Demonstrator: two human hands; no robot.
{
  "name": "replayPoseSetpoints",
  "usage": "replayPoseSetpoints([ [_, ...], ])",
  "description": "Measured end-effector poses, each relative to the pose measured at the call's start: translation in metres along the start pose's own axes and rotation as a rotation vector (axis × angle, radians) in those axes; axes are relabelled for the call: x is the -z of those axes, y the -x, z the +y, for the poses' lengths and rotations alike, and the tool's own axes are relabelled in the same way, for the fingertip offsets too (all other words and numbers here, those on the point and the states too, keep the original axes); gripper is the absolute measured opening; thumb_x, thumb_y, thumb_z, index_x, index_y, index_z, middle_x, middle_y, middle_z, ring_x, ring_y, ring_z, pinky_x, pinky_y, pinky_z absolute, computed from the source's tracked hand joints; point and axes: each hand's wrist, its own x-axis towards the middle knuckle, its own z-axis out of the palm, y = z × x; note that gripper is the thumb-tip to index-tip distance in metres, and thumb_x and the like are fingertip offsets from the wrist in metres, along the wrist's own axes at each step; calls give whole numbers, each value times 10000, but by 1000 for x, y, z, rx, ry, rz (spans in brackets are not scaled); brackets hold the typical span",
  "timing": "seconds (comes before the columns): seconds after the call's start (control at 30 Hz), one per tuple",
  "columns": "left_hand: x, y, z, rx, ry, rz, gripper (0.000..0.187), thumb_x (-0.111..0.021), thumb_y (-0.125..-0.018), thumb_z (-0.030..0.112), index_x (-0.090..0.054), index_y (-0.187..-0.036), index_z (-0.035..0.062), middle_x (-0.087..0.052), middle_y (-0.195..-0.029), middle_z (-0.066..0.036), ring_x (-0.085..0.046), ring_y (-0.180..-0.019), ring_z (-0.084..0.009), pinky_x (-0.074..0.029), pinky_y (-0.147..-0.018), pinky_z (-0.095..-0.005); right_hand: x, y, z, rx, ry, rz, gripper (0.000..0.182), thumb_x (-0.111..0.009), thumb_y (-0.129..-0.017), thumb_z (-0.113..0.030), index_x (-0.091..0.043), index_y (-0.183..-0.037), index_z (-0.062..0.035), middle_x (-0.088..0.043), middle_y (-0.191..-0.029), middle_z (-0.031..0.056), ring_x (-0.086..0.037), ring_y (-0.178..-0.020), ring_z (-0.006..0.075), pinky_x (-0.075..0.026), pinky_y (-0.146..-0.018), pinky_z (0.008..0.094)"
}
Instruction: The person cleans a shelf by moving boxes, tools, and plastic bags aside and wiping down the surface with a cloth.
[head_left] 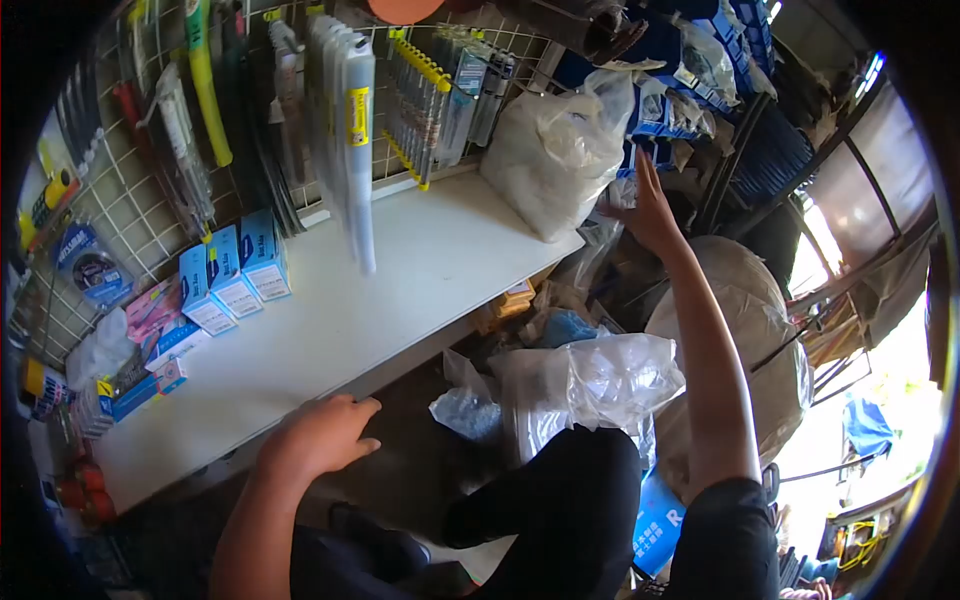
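My right hand (650, 212) is raised at the right end of the white shelf, its fingers stretched out and apart. It is beside a bulky white plastic bag (555, 160), and blue parts bins (668, 118) lie just beyond its fingertips. Near the shelf's front edge, my left hand (325, 432) is loosely bent, with a gap between thumb and forefinger and nothing visible in it. The white shelf (400, 290) spreads out in front of that hand.
Packaged tools and long sleeves (358, 150) hang from a wire grid behind the shelf. Blue-and-white boxes (225, 275) stand on its left part. Below, a clear plastic bundle (590, 385) sits by my knee, with a large round covered object (735, 310) to the right.
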Motion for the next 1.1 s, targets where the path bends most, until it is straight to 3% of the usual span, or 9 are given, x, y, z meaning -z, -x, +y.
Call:
replayPoseSetpoints([
  [0.1,3,3,2,-13,33,3,526,-649,-886,339,-526,-1317,64,-588,-1257,-205,-550,-1180,-375,-450,-997,-445,55,81,-27,-146,-213,-677,1129,-886,-635,-409,-268,-1507,-44,-247,-1563,213,-250,-1450,332,-300,-1144,430],
  [0.17,-2,0,-3,-30,57,2,534,-658,-880,328,-521,-1317,54,-592,-1248,-208,-549,-1181,-377,-452,-998,-443,69,145,-41,-58,-266,-795,1168,-887,-586,-500,-300,-1503,-78,-235,-1566,203,-245,-1446,361,-263,-1150,524],
  [0.23,-4,-1,-3,-45,50,3,539,-663,-877,325,-517,-1315,46,-602,-1229,-211,-552,-1177,-377,-451,-998,-444,73,181,-78,-127,277,-996,1214,-886,-530,-540,-304,-1510,-122,-202,-1579,176,-222,-1448,383,-184,-1134,647],
  [0.37,-9,-3,-6,-80,5,69,465,-662,-887,293,-558,-1259,34,-643,-1150,-213,-593,-1117,-377,-484,-950,-464,28,229,-44,38,327,-743,1158,-873,-523,-505,-345,-1500,-181,-271,-1534,128,-219,-1443,377,-116,-1119,705],
  [0.5,-13,-7,-14,-52,42,47,526,-672,-878,328,-534,-1295,40,-642,-1159,-208,-595,-1115,-375,-478,-949,-448,20,203,-43,184,215,-601,940,-873,-541,-341,-474,-1376,-176,-473,-1298,85,-446,-1266,320,-142,-1131,676],
  [0.6,-11,-9,-19,-19,68,48,521,-681,-869,325,-549,-1285,40,-659,-1127,-206,-612,-1093,-370,-485,-934,-441,23,191,-34,166,165,-673,867,-882,-538,-387,-537,-1299,-153,-534,-1228,129,-508,-1207,345,-309,-1096,601],
  [0.67,-5,-11,-19,-12,56,55,498,-675,-871,323,-562,-1265,40,-655,-1140,-206,-612,-1093,-372,-487,-939,-449,22,189,-28,119,-6,-569,738,-883,-538,-347,-593,-1170,-100,-584,-1060,128,-599,-1018,357,-473,-935,490],
  [0.77,-6,-15,-24,-4,54,74,469,-671,-872,322,-580,-1233,38,-653,-1151,-203,-614,-1089,-371,-489,-938,-458,24,195,-37,102,-14,-401,691,-880,-540,-334,-611,-1122,-73,-588,-984,124,-617,-903,358,-510,-790,445],
  [1.1,-11,-14,-37,-71,-8,95,547,-690,-856,343,-560,-1288,34,-644,-1187,-207,-613,-1102,-369,-478,-951,-431,80,136,-83,40,164,-217,755,-887,-525,-316,-582,-1174,-82,-590,-1045,133,-582,-1027,368,-490,-861,484],
])
